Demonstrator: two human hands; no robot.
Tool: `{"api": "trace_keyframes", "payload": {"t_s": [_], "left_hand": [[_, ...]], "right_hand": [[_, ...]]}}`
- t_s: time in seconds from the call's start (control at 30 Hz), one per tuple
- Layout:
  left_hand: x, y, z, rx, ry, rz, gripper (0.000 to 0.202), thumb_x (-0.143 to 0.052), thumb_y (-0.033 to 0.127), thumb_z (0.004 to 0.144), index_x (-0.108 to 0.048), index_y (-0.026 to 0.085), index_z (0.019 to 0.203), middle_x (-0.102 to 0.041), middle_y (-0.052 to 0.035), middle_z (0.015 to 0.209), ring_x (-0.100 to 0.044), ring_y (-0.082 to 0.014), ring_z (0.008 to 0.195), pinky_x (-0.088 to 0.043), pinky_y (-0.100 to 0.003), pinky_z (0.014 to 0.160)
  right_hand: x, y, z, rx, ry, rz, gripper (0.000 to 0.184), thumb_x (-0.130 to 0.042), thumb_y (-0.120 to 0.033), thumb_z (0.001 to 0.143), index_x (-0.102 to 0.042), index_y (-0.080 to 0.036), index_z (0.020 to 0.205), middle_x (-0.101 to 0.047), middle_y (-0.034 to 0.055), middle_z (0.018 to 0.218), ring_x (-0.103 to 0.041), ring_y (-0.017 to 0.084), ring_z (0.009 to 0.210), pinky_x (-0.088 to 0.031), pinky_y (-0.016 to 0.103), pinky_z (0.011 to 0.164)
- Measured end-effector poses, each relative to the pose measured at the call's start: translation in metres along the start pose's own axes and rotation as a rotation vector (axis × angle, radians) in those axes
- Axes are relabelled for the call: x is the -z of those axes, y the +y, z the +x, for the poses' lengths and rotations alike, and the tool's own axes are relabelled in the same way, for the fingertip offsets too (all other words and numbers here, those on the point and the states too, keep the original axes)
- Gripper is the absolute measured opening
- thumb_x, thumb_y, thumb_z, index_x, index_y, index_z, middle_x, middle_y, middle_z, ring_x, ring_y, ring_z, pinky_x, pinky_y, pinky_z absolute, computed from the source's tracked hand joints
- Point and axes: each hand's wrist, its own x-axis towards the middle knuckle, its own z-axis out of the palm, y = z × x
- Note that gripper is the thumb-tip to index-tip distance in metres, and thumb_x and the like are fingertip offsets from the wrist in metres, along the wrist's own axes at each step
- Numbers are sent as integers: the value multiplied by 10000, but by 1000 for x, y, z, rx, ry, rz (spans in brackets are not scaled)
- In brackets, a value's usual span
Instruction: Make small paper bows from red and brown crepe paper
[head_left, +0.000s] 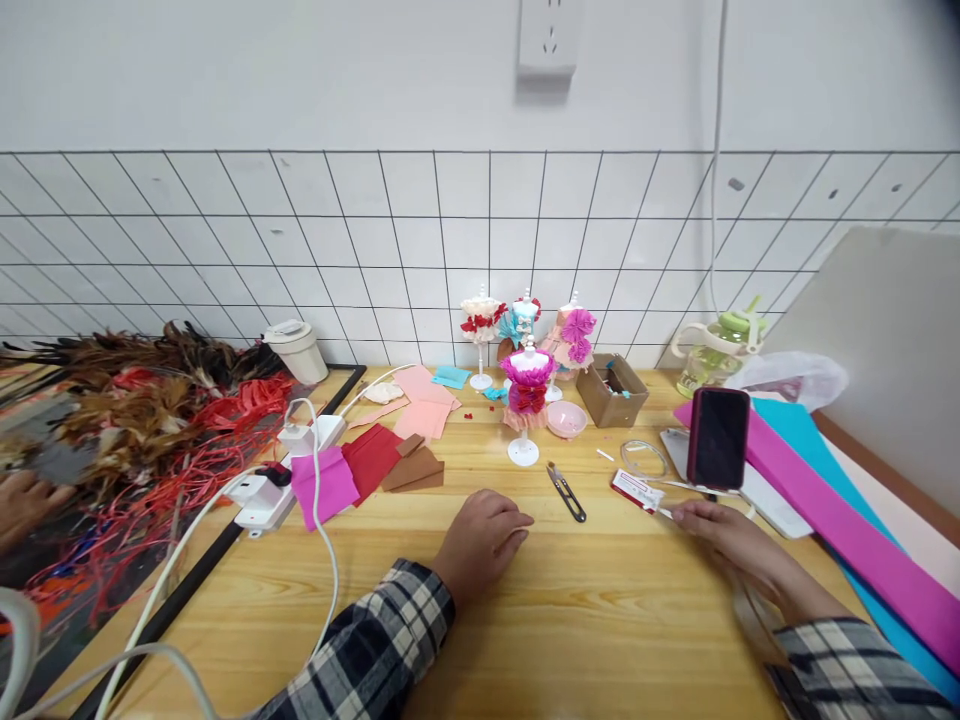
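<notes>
the right hand (pixel 709 530) has its fingertips at the near end of a small red-and-white packet (pixel 636 490) on the wooden table (pixel 600 630); whether they pinch it, i cannot tell. the left hand (pixel 484 545) rests curled, thumb near forefinger, its grip unclear. between them lie black snips (pixel 566 492); beyond, a ruffled dress form (pixel 527 395) stands beside a pink bowl (pixel 566 420).

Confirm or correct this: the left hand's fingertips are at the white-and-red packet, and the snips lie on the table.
Wrong hand: the head view shows the right hand with its fingertips at the white-and-red packet. The snips lie on the table.
</notes>
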Motion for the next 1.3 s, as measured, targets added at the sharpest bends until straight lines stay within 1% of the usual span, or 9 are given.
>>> {"api": "trace_keyframes", "payload": {"t_s": [0.07, 0.17, 0.27, 0.4, 0.57, 0.7, 1.0, 1.13, 1.3], "left_hand": [[-3, 11, 4, 31, -5, -35, 211, -515, 303, 874, -693, 215, 947, -657, -59, 918, -558, -187, 886, -416, -363, 832], [-17, 31, 16, 87, -55, -102, 242, -533, 377, 861, -720, 228, 893, -664, -48, 913, -560, -186, 893, -410, -354, 838], [-40, 53, 33, 178, -164, -141, 288, -530, 449, 849, -735, 246, 871, -673, -41, 882, -555, -191, 876, -404, -361, 831], [-73, 73, 57, 324, -150, -100, 426, -453, 607, 831, -737, 289, 837, -640, -51, 959, -497, -246, 989, -344, -448, 868], [-101, 75, 75, 407, -117, -125, 384, -511, 604, 798, -729, 289, 830, -595, -54, 1080, -440, -261, 1068, -302, -470, 902], [-112, 67, 75, 468, -124, -193, 296, -561, 533, 793, -727, 290, 808, -606, -39, 1071, -446, -253, 1060, -302, -461, 896], [-110, 65, 65, 352, -132, -157, 118, -605, 346, 779, -679, 254, 783, -610, -22, 1031, -442, -232, 1053, -292, -443, 859], [-105, 67, 63, 286, -137, -90, 139, -537, 306, 824, -653, 231, 819, -593, -39, 1012, -436, -230, 1027, -299, -433, 849], [-96, 70, 63, 204, -135, -1, 156, -509, 284, 834, -644, 207, 820, -565, -57, 992, -432, -234, 1005, -291, -449, 886]], "right_hand": [[-15, -1, -9, -130, -148, 130, 403, -692, -501, 635, -604, -178, 860, -362, -95, 443, -222, 40, 361, -108, 179, 369], [-39, -3, -20, -173, -217, 274, 376, -689, -468, 653, -563, -183, 863, -477, -74, 550, -192, 14, 355, -67, 166, 355], [-59, -5, -28, -123, -201, 387, 346, -679, -428, 680, -530, -187, 878, -604, -23, 716, -309, 11, 365, -142, 152, 334], [-71, -8, -34, -145, -158, 521, 345, -708, -361, 668, -490, -204, 883, -565, -52, 658, -437, 30, 419, -219, 125, 352], [-72, -9, -33, -97, -145, 562, 350, -726, -373, 638, -489, -198, 827, -362, -124, 493, -182, 3, 347, -91, 129, 322], [-72, -6, -31, -114, -155, 445, 360, -691, -457, 647, -517, -197, 824, -225, -143, 432, -115, 25, 350, -71, 155, 326], [-40, -13, -40, 336, 226, -564, 372, -466, -500, 832, -687, -257, 1006, -651, 28, 718, -596, 182, 597, -438, 284, 537], [-47, -24, -31, 674, 37, -664, 325, -429, -377, 883, -679, -317, 1083, -621, 51, 1080, -620, 195, 911, -491, 305, 783], [-48, -28, -14, 724, -108, -666, 251, -470, -289, 863, -718, -275, 897, -581, 58, 1163, -597, 196, 1007, -478, 325, 852]]}}
